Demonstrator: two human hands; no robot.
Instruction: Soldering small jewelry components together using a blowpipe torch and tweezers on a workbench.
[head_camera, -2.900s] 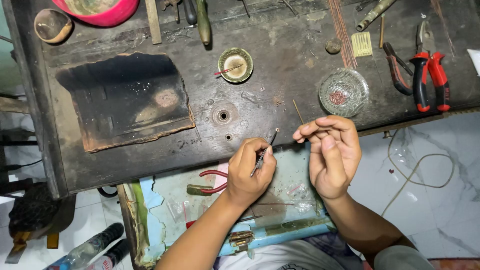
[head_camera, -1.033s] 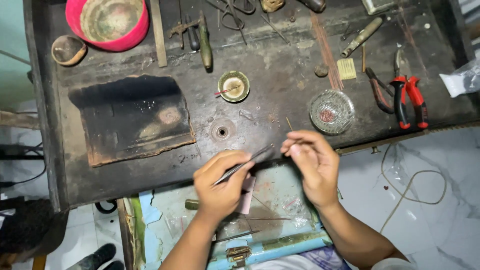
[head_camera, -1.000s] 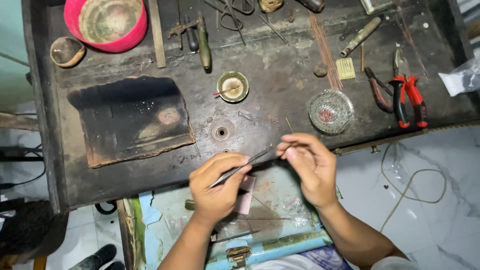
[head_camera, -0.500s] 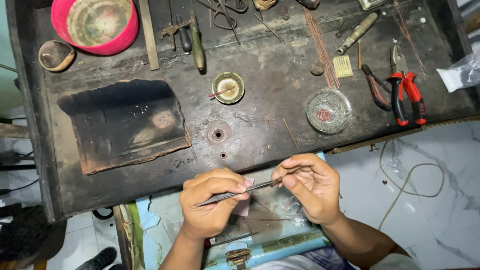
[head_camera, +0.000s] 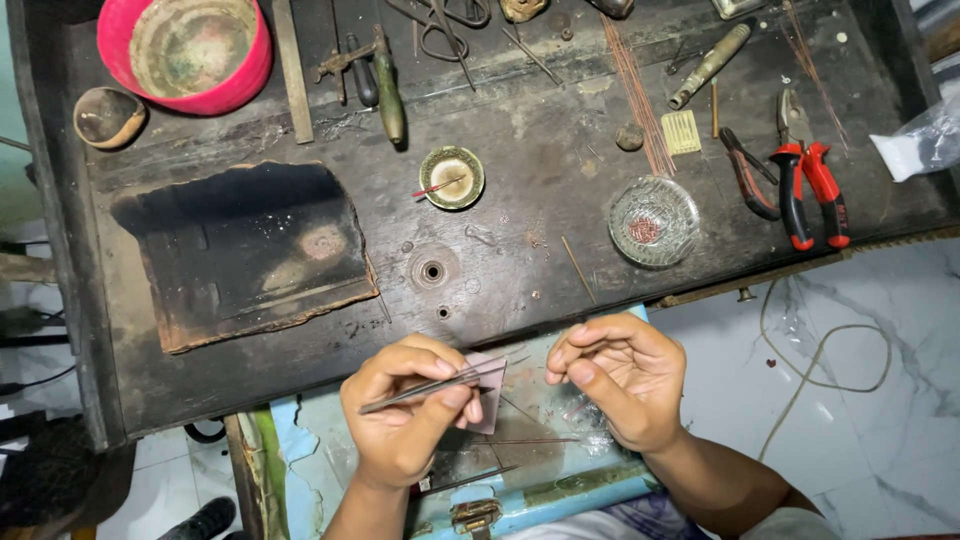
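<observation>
My left hand (head_camera: 405, 425) is shut on slim metal tweezers (head_camera: 430, 385), which lie across its fingers with the tips pointing right. A small pinkish flat piece (head_camera: 492, 395) sits just behind the tweezer tips. My right hand (head_camera: 620, 380) is a little to the right, its fingertips pinched together near the tweezer tips. Anything between those fingers is too small to see. Both hands hover over an open light-blue drawer (head_camera: 300, 450), just below the front edge of the dark workbench (head_camera: 520, 270).
On the bench are a charred block (head_camera: 245, 250), a pink bowl (head_camera: 185, 50), a small brass dish (head_camera: 452, 177), a glass dish (head_camera: 654, 220), red-handled pliers (head_camera: 810, 185), thin copper wires (head_camera: 635, 90) and hand tools along the back. A cable (head_camera: 820, 345) loops on the marble floor.
Both hands have come down off the bench edge toward me and now sit over the drawer. The tweezers have tilted from upright to nearly level.
</observation>
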